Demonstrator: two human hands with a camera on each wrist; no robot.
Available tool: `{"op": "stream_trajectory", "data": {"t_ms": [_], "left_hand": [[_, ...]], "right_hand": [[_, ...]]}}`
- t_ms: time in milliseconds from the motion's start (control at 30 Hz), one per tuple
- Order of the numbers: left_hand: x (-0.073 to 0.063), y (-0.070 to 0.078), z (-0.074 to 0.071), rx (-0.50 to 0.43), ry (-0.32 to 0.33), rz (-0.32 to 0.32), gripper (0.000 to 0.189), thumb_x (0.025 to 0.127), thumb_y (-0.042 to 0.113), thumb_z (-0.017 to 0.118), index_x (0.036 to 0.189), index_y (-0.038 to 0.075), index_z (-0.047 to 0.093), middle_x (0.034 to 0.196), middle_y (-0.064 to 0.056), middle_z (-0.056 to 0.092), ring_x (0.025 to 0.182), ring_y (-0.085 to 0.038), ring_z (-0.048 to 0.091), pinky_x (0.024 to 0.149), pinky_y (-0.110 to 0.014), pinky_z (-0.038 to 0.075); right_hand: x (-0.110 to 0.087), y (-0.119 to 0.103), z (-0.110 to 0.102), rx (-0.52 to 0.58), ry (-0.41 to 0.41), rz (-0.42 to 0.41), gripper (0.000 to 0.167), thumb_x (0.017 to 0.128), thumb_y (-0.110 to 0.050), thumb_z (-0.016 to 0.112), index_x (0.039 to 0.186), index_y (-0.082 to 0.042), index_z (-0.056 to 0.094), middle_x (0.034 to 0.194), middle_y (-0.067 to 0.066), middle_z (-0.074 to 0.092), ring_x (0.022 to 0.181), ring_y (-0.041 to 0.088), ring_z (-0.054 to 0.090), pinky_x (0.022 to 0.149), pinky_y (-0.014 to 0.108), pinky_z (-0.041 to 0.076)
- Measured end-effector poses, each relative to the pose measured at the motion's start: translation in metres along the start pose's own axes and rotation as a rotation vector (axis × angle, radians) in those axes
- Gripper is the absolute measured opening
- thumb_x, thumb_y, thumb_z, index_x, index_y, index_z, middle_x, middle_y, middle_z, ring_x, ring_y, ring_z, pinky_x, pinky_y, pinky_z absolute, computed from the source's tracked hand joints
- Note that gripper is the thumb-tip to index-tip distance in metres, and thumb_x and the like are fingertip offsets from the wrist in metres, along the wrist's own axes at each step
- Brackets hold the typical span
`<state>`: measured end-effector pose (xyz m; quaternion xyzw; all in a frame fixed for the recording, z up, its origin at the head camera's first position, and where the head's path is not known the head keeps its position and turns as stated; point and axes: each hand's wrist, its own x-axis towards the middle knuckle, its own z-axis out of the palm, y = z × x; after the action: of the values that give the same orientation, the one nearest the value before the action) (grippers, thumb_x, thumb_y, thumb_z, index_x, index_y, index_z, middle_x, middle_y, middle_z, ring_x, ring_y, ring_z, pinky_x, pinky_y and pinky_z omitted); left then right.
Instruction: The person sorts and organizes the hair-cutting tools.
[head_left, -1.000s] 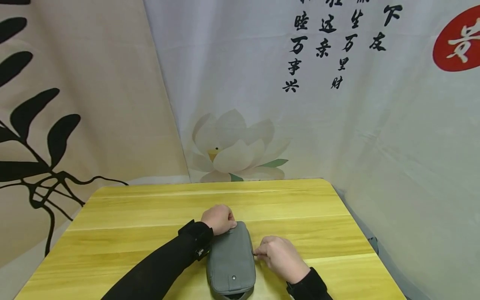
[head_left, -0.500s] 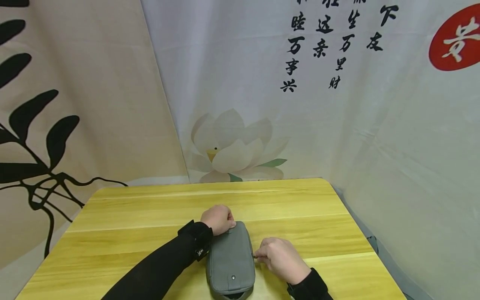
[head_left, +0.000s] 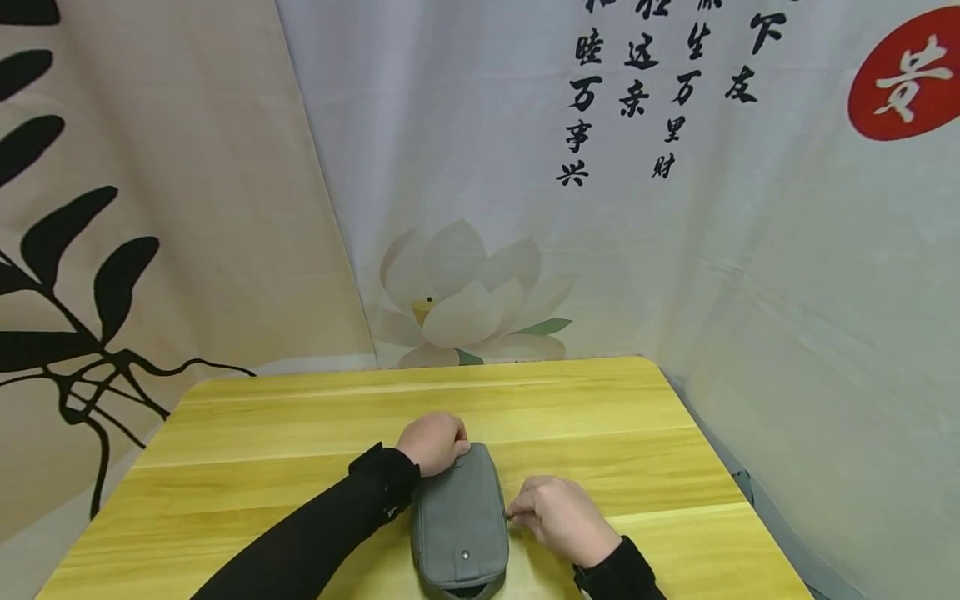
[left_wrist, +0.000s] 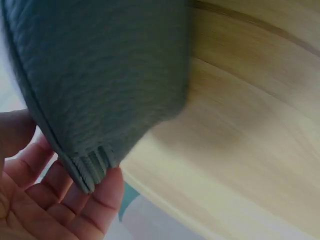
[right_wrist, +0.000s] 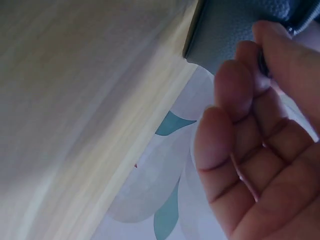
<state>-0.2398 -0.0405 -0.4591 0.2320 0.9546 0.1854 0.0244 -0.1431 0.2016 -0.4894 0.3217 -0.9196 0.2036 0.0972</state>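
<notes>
A grey leather-textured zip pouch (head_left: 459, 517) lies lengthwise on the wooden table, with a snap stud near its close end. My left hand (head_left: 432, 443) grips its far end, thumb on top. Seen from the left wrist, curled fingers (left_wrist: 102, 202) support the ribbed corner of the pouch from below. At the pouch's right side, my right hand (head_left: 557, 512) pinches a small dark zipper pull (right_wrist: 263, 64) between thumb and forefinger. The right wrist view shows the other fingers loosely bent beside the zip.
The yellow wood-grain table (head_left: 285, 442) has rounded far corners. Behind it hangs a cloth backdrop (head_left: 480, 167) with a printed lotus, black characters and a red oval. Dark printed leaves (head_left: 123, 283) are at the left.
My right hand has shifted very slightly along the pouch's side toward its near end. The left forearm has moved a little to the left, its grip kept. The head view has turned slightly.
</notes>
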Motion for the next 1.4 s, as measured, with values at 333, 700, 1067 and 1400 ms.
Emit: {"op": "stream_trajectory", "data": {"t_ms": [333, 700, 1067, 1400], "left_hand": [[-0.012, -0.012, 0.000, 0.045, 0.019, -0.054, 0.031, 0.100, 0.038, 0.075, 0.085, 0.012, 0.067, 0.075, -0.001, 0.058, 0.065, -0.016, 0.052, 0.061, -0.033, 0.045], [-0.021, -0.006, -0.007, 0.150, -0.126, 0.273, 0.081, 0.082, 0.057, 0.089, 0.145, 0.013, 0.063, 0.147, -0.009, 0.065, 0.139, -0.032, 0.059, 0.118, -0.051, 0.050], [-0.025, 0.018, -0.008, 0.364, -0.384, 0.450, 0.144, 0.052, 0.067, 0.102, 0.168, 0.021, 0.031, 0.170, -0.001, 0.040, 0.162, -0.030, 0.033, 0.131, -0.062, 0.030], [-0.028, 0.019, -0.012, 0.363, -0.324, 0.448, 0.124, 0.058, 0.063, 0.101, 0.160, 0.025, 0.042, 0.160, 0.003, 0.051, 0.153, -0.024, 0.044, 0.127, -0.056, 0.040]], "right_hand": [[0.004, 0.002, 0.006, -0.153, 0.188, 0.172, 0.012, 0.089, -0.013, 0.086, 0.093, -0.024, 0.085, 0.085, -0.010, 0.079, 0.075, 0.005, 0.073, 0.061, 0.022, 0.056], [0.007, 0.012, 0.014, -0.112, 0.219, 0.248, 0.013, 0.092, -0.013, 0.084, 0.102, -0.021, 0.086, 0.088, -0.007, 0.077, 0.076, 0.006, 0.071, 0.063, 0.023, 0.056], [0.008, 0.011, 0.013, -0.118, 0.184, 0.224, 0.011, 0.093, -0.014, 0.083, 0.101, -0.021, 0.086, 0.088, -0.007, 0.076, 0.077, 0.009, 0.073, 0.063, 0.024, 0.057], [0.004, 0.014, 0.013, -0.210, 0.251, 0.250, 0.019, 0.084, -0.012, 0.089, 0.090, -0.030, 0.086, 0.086, -0.015, 0.077, 0.078, 0.006, 0.073, 0.059, 0.021, 0.054]]}}
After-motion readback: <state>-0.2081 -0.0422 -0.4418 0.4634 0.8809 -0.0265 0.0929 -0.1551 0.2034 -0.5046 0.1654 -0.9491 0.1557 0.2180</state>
